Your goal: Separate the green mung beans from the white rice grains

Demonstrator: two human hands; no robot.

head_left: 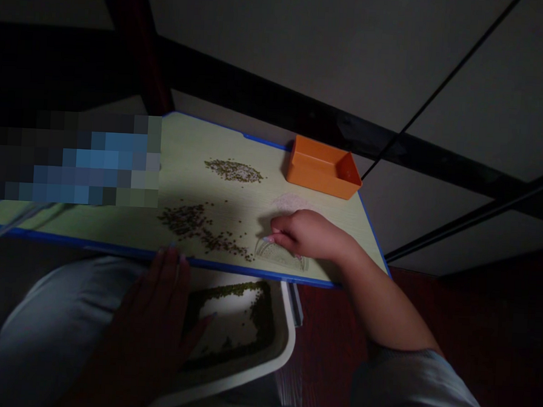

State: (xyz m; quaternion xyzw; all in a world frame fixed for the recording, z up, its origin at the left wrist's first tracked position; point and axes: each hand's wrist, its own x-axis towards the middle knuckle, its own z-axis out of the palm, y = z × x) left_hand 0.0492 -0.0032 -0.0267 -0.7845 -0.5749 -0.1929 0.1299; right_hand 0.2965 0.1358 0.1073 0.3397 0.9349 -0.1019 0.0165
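My right hand [304,232] is closed, thumb and fingers pinched at the curved edge of a clear protractor [283,257] lying on the tabletop. Left of it, a scattered heap of small dark beans [184,220] trails toward the protractor. A patch of tiny pale grains [292,201] lies just beyond my right hand. My left hand [152,306] is in shadow with its fingers stretched out, fingertips at the table's near edge. Its thumb reaches over a white tub [289,338], where small green beans [263,312] lie along the sides.
An orange box [321,173] stands at the far right corner of the blue-edged table [184,138]. Farther back lies a heap of small greenish beans [234,171]. A blurred-out blue area [96,164] covers the left side. Cabinet panels [352,50] rise behind the table.
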